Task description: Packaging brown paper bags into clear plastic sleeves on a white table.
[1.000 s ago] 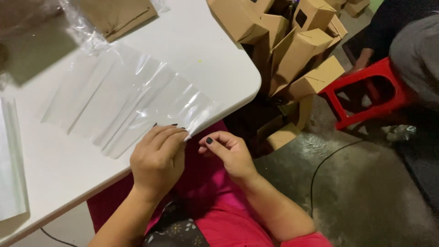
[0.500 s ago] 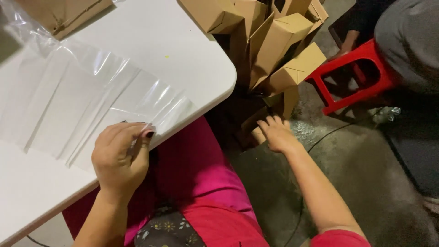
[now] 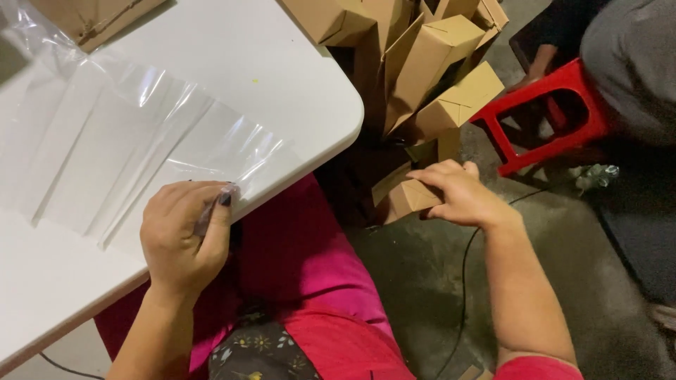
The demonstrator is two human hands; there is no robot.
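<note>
Head view: left hand (image 3: 184, 236) is pinching a clear plastic sleeve (image 3: 215, 204) at the white table (image 3: 282, 84) edge, lower left; right hand (image 3: 461, 197) is gripping a small brown cardboard box (image 3: 408, 197) at centre. Keeping the pinch firm should be preventing slippage.

A small brown cardboard box (image 3: 412, 197) (closed, tilted on one corner) sits low beside the table's edge, gripped from above by the right hand (image 3: 458, 193). A clear plastic bag (image 3: 211, 151) lies flat and glossy on the white table, its near corner pinched by the left hand (image 3: 184, 232).
</note>
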